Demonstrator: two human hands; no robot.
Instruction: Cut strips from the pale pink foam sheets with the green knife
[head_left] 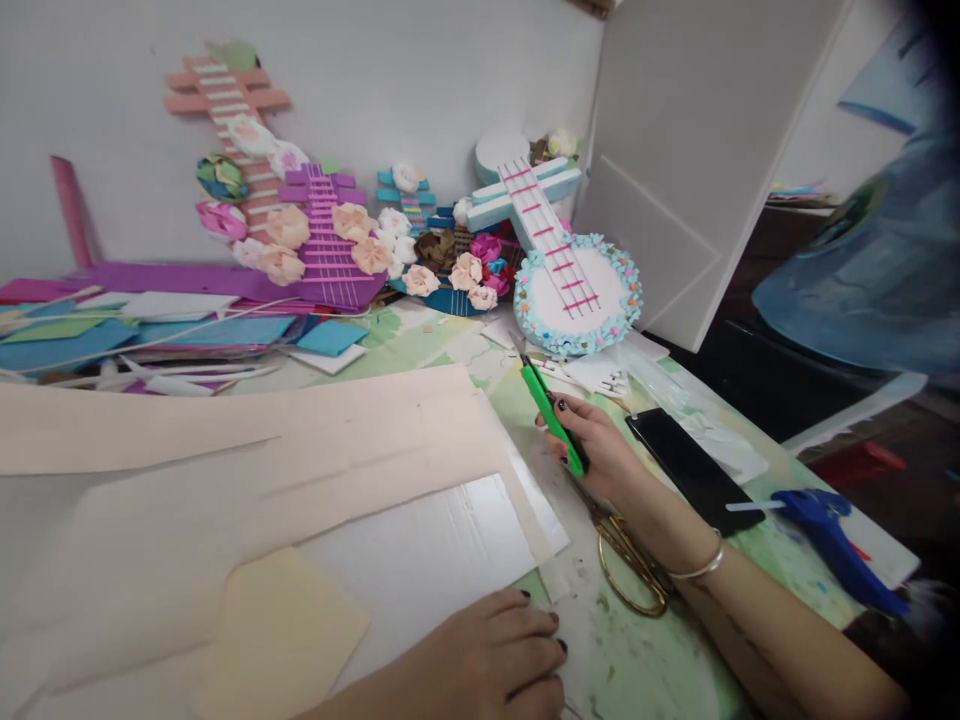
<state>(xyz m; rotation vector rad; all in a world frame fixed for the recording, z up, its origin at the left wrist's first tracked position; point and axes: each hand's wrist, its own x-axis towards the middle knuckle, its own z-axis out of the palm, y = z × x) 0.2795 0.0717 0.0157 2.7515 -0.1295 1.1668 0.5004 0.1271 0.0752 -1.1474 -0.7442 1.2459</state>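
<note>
- Your left hand [480,665] lies nearest, palm down, its fingers slightly bent and a little apart; you seem to grip nothing with it, though its underside is hidden.
- Farther right, your right hand [604,455] has its fingers closed around a green cutter [551,415], the tip pointing far and left.
- Gold-handled scissors [606,520] lie partly hidden by your right hand.
- Just left of your left hand is a white sheet [435,530], overlapped by a long cream sheet [225,490] and a pale yellow piece [281,625].
- Right of your right wrist lies a flat black slab [694,470]; farther right, a blue glue gun [840,545].
- At the far side of the desk [622,670], you face a round, blue-trimmed toy instrument [577,285], tilted, with a purple one [322,240] to its left.
</note>
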